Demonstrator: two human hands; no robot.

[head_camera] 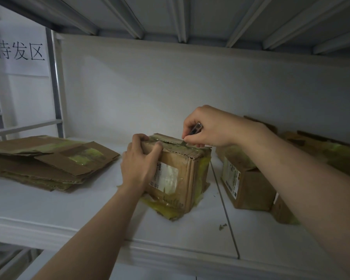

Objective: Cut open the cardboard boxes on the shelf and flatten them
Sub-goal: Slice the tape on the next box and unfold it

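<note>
Forearms (93,229) are framing the scene from 6 o'clock. At shelf (79,209) centre, the left hand (138,160) is gripping the box (190,170) by its top edge, likely bracing it, while the right hand (208,128) is pinching a knife (197,127) against the top tape. Fingers are hiding the blade tip. Flattened cardboard (49,162) is lying at 9 o'clock; the right arm is partly covering the uncut boxes (249,188) at 3.

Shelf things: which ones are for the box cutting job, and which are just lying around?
For the job: middle box, gripped by the left hand; knife, held by the right hand at that box's top; waiting boxes on the right; flattened cardboard pile on the left.
Just lying about: wall sign; small scrap on the shelf.
</note>
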